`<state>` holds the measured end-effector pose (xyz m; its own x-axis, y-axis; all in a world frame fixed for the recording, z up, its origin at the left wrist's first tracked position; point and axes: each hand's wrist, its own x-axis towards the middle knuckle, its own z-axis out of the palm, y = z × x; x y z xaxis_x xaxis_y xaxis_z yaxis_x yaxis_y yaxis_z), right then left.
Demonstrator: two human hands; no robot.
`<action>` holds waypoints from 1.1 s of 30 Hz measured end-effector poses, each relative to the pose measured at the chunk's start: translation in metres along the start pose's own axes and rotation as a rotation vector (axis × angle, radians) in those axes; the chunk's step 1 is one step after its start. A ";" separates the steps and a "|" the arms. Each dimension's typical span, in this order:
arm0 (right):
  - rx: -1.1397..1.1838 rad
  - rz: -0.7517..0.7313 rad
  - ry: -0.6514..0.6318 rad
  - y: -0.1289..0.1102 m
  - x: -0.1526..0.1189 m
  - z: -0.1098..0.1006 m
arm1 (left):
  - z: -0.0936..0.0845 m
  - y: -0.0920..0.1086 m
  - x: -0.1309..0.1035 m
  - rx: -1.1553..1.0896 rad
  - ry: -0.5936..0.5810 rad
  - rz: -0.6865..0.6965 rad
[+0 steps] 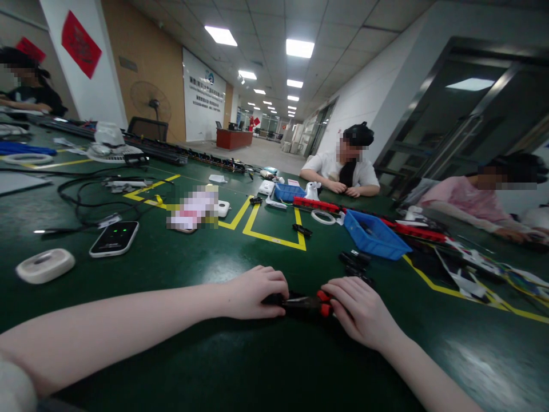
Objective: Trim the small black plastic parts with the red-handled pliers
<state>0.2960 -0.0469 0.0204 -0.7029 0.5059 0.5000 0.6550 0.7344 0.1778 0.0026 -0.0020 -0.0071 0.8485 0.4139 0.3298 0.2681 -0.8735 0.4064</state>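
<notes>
Yellow tape (274, 240) is stuck on the green table (171, 366); the bigger blue bin (377, 246) is set near a white ring (322, 222); red paper (81, 44) is hung on a white post (107, 100); a fan (154, 104) is seen behind.

Room past the left hand (257, 294), less past the right hand (364, 312)
Bare bench (240, 254) lies beyond the left; a tool (303, 305) spans the gap between hands; black parts (354, 264), then a blue bin (373, 237), stand past the right.
</notes>
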 end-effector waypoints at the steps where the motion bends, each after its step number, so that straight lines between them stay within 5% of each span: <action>1: 0.000 -0.002 -0.003 0.000 0.000 0.000 | 0.000 0.000 0.000 -0.001 0.001 0.001; 33: 0.073 0.042 -0.063 0.002 -0.002 0.001 | 0.000 -0.001 0.001 0.002 0.001 -0.007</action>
<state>0.2986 -0.0458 0.0188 -0.6931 0.5624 0.4510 0.6637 0.7419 0.0948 0.0034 -0.0006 -0.0075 0.8460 0.4205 0.3278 0.2751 -0.8709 0.4073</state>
